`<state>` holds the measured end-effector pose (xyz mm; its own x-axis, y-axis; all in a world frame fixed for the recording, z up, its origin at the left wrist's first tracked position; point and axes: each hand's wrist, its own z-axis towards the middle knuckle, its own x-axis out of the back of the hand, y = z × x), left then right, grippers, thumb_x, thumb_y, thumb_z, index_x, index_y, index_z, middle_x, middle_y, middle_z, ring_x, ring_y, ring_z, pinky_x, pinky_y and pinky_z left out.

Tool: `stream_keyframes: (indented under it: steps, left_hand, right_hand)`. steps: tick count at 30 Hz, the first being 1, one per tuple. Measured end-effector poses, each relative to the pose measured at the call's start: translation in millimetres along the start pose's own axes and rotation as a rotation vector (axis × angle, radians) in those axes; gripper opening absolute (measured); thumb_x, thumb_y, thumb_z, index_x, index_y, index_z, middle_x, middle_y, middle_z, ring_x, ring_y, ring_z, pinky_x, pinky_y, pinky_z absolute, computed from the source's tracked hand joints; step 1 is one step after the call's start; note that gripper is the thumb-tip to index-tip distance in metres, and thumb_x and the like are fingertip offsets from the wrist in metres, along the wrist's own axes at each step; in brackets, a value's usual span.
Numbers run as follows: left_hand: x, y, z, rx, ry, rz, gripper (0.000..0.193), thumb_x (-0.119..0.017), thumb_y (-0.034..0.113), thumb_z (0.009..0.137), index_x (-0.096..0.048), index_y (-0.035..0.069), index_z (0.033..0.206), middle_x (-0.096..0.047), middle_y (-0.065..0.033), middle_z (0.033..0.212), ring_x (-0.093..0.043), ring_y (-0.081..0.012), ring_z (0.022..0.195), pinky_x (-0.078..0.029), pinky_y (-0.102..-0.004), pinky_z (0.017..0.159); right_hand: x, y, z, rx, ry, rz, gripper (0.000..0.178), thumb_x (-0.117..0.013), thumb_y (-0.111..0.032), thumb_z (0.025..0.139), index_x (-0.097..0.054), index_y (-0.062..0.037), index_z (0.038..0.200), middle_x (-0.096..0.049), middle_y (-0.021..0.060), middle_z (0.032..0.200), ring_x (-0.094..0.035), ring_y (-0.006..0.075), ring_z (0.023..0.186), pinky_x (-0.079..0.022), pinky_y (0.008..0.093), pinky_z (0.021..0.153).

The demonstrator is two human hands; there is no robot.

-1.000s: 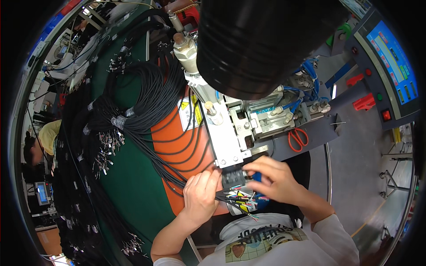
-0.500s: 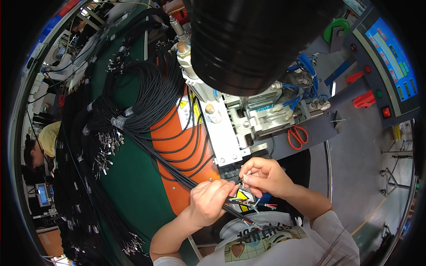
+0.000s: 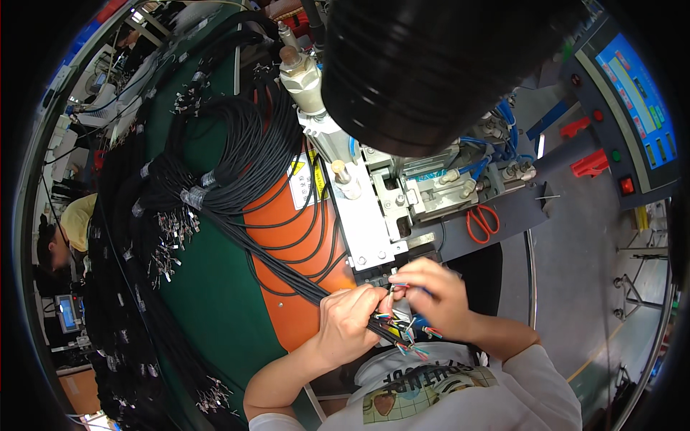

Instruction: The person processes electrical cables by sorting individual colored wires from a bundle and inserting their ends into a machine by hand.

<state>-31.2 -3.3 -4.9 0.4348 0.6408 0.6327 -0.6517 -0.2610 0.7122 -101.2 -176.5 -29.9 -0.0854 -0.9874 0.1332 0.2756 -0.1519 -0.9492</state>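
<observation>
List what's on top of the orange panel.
Black cables run across the orange panel, some crossing a white-and-yellow label on it. Whatever lies beneath the cables or behind the left hand is covered.

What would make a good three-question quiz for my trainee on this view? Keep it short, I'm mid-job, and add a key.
1. Which of the person's hands grips the bundle of black cables with the coloured wire ends?
2. True or false: in the picture, the red-handled scissors lie to the right of the orange panel.
3. Fill in the colour: left of the orange panel, the work surface is ____.

Key:
1. The left hand.
2. True.
3. Green.
</observation>
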Motion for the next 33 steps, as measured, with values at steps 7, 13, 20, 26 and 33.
stream_keyframes:
  steps: [7,13,20,26,33]
  left_hand:
    - [12,-6,8,0.098,-0.151,-0.295,0.018,-0.067,0.0,0.07,-0.055,0.005,0.083,-0.061,-0.0077,0.074,-0.062,-0.0267,0.064,-0.046,-0.033,0.057]
    - [22,-11,12,0.134,-0.32,-0.394,0.016,-0.065,0.001,0.072,-0.054,0.005,0.081,-0.06,-0.0085,0.07,-0.06,-0.0272,0.062,-0.046,-0.0323,0.055]
    - [5,0,2,0.041,-0.169,-0.081,0.014,-0.066,0.002,0.071,-0.055,0.005,0.08,-0.059,-0.008,0.069,-0.06,-0.0262,0.059,-0.046,-0.0331,0.055]
    - [8,5,1,-0.091,-0.137,0.348,0.047,-0.062,0.006,0.071,-0.06,-0.002,0.117,-0.057,-0.009,0.09,-0.057,-0.0212,0.073,-0.049,-0.033,0.061]
    - [10,6,3,-0.206,-0.251,0.433,0.048,-0.059,0.009,0.074,-0.06,-0.002,0.121,-0.053,-0.0069,0.089,-0.052,-0.0192,0.075,-0.049,-0.0284,0.059]
  right_hand:
    - [17,4,12,-0.479,-0.131,0.736,0.017,-0.06,-0.002,0.091,-0.066,0.0064,0.105,-0.064,0.0098,0.095,-0.064,0.0114,0.076,-0.049,0.0207,0.063]
    - [22,1,16,-0.426,-0.169,0.521,0.015,-0.061,0.005,0.087,-0.067,0.0067,0.101,-0.064,0.0123,0.091,-0.062,0.0132,0.063,-0.045,0.0211,0.051]
    - [15,-1,17,-0.017,-0.104,-0.165,0.007,-0.069,0.0,0.077,-0.065,0.0017,0.083,-0.064,0.0068,0.082,-0.059,0.0108,0.055,-0.043,0.0242,0.046]
    - [11,0,13,0.086,-0.079,-0.708,0.008,-0.065,-0.011,0.077,-0.058,-0.0051,0.076,-0.053,0.0064,0.072,-0.056,0.0238,0.051,-0.046,0.0344,0.046]
    - [10,3,11,0.091,-0.055,-0.683,0.008,-0.064,-0.009,0.08,-0.058,-0.0038,0.081,-0.054,0.0075,0.075,-0.057,0.0239,0.053,-0.046,0.0349,0.047]
